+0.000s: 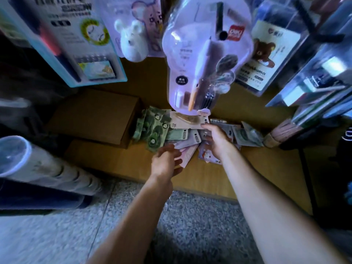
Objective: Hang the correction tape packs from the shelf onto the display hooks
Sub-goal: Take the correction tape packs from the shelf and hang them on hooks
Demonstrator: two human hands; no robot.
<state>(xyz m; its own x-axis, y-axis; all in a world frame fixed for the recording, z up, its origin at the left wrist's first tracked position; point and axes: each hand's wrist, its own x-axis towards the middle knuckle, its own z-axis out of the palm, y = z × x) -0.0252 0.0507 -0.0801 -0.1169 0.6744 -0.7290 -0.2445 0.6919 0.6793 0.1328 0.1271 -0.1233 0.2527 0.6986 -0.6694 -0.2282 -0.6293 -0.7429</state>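
On the low shelf — both hands on correction tape packs: right hand fingers gripping 1, left hand fingers loosely spread.

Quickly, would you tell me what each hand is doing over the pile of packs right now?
Left hand: open, fingers over the pink pack, no firm grip visible.
Right hand: resting on the pile of packs; whether it grips one cannot be told.

The correction tape packs lie in a heap on the shelf, under both grips. A cardboard box lies left of the left grip. Hanging packs are above the right grip.
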